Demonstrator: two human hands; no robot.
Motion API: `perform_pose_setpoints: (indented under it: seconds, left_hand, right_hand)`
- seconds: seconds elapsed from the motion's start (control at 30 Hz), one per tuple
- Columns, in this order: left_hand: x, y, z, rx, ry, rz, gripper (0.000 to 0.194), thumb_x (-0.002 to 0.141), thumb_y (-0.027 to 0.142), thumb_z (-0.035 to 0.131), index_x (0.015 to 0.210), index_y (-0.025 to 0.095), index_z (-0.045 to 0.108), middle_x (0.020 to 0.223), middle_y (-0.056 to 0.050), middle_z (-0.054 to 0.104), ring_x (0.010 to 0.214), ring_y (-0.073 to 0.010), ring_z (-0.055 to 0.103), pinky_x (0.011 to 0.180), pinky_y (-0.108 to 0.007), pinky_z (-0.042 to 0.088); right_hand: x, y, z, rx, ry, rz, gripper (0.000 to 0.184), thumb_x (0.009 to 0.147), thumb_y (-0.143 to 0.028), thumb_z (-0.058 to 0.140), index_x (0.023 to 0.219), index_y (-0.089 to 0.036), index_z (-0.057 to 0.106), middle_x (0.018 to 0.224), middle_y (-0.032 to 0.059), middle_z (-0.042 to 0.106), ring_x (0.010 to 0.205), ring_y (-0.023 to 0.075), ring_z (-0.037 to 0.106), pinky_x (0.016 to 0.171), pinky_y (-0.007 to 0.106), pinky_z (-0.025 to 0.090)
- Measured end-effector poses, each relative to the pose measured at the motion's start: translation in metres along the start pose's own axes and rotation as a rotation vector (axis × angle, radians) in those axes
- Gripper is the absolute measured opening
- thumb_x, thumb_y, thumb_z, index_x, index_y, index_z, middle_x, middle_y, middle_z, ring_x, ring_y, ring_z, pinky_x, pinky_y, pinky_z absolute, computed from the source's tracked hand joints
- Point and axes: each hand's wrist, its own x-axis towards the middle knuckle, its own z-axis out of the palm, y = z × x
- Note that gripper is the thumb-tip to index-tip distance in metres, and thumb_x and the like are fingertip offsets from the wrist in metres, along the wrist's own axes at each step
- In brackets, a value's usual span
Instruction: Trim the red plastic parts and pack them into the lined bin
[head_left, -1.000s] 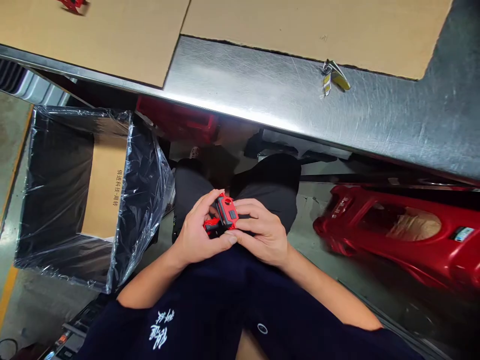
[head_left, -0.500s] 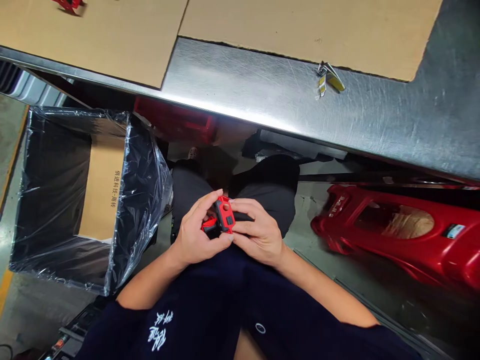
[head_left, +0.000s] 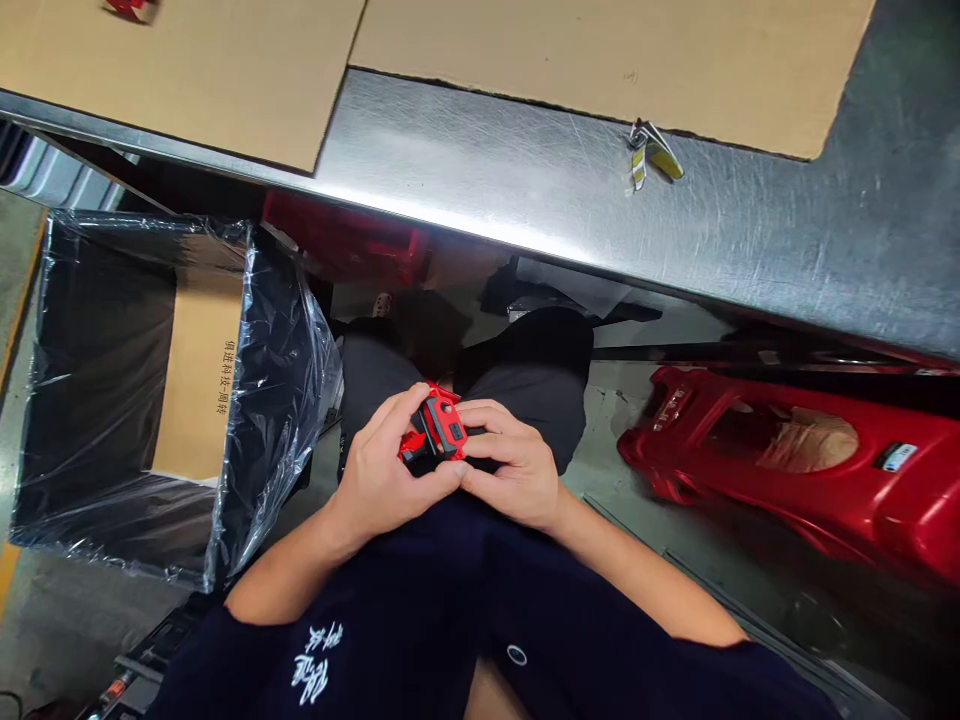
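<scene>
Both hands meet above my lap around a small red and black plastic part (head_left: 448, 425) with a round hole and a dark rectangular slot in its face. My left hand (head_left: 382, 455) grips it from the left, with the thumb along the lower edge. Fingers of my right hand (head_left: 517, 460) are closed on its right side, and the right thumb meets the left thumb. A smaller red and black portion (head_left: 412, 445) shows inside the left palm; whether it is joined to the part cannot be made out.
A black box lined with clear plastic (head_left: 274, 400) stands at the left, with a cardboard sheet (head_left: 196, 370) inside. Ahead is a metal table (head_left: 480, 165) bearing cardboard (head_left: 600, 60), a folded yellow-and-silver piece (head_left: 656, 155) and a red piece (head_left: 131, 8). A red plastic stool (head_left: 810, 500) lies at the right.
The part has tilted slightly between my fingers, so its upper end shows more. Both hands keep their hold. The whole view has shifted a little.
</scene>
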Motion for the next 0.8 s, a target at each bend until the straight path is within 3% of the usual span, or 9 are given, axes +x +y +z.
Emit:
perform_pose_setpoints:
  seconds: [0.2,0.37,0.47,0.57,0.67,0.8]
  left_hand:
    - [0.001,-0.003,-0.001,-0.031,-0.02,0.036,0.071,0.077,0.03,0.076,0.142,0.019,0.05,0.133,-0.013,0.068,0.076,-0.0144,0.068,0.074,-0.031,0.062]
    - [0.006,-0.012,-0.004,-0.165,-0.132,-0.037,0.079,0.072,0.031,0.079,0.144,0.02,0.049,0.134,-0.013,0.068,0.093,-0.0207,0.072,0.087,-0.035,0.061]
    - [0.006,-0.02,0.002,-0.557,-0.234,-0.193,0.073,0.071,0.041,0.08,0.136,0.018,0.055,0.123,-0.013,0.072,0.097,-0.0232,0.073,0.086,-0.035,0.06]
    - [0.003,-0.022,0.013,-1.055,-0.274,-0.378,0.07,0.075,0.062,0.07,0.128,0.017,0.06,0.1,-0.011,0.074,0.068,-0.0184,0.07,0.056,-0.028,0.055]
    - [0.001,-0.019,0.02,-1.352,-0.289,-0.502,0.07,0.079,0.068,0.058,0.12,0.013,0.066,0.074,-0.008,0.072,0.042,-0.0152,0.057,0.04,-0.025,0.041]
    - [-0.001,-0.015,0.022,-1.566,-0.334,-0.538,0.072,0.082,0.069,0.052,0.115,0.008,0.069,0.086,-0.017,0.079,0.039,-0.0154,0.056,0.04,-0.026,0.04]
  right_hand:
    - [-0.003,0.001,-0.001,-0.082,0.011,-0.032,0.015,0.084,-0.017,0.076,0.095,-0.026,0.076,0.108,0.009,0.076,0.107,0.028,0.071,0.093,0.05,0.06]
    - [0.001,-0.008,-0.003,-0.203,0.003,-0.133,0.018,0.081,-0.014,0.076,0.096,-0.023,0.075,0.102,0.0098,0.076,0.107,0.0285,0.071,0.091,0.047,0.062]
    - [0.006,-0.017,-0.004,-0.229,0.012,-0.167,0.022,0.08,-0.014,0.077,0.1,-0.023,0.076,0.099,0.0089,0.077,0.105,0.0275,0.072,0.089,0.044,0.063]
    - [0.011,-0.023,-0.004,-0.222,0.06,-0.158,0.03,0.08,-0.016,0.079,0.108,-0.026,0.076,0.101,0.0073,0.078,0.101,0.0267,0.073,0.086,0.043,0.063]
    - [0.013,-0.024,-0.004,-0.239,0.136,-0.142,0.035,0.08,-0.015,0.08,0.113,-0.028,0.075,0.1,0.0067,0.078,0.095,0.0262,0.074,0.082,0.044,0.063]
    - [0.012,-0.02,-0.003,-0.227,0.151,-0.119,0.03,0.081,-0.014,0.081,0.108,-0.026,0.075,0.095,0.006,0.078,0.091,0.0249,0.074,0.08,0.043,0.063]
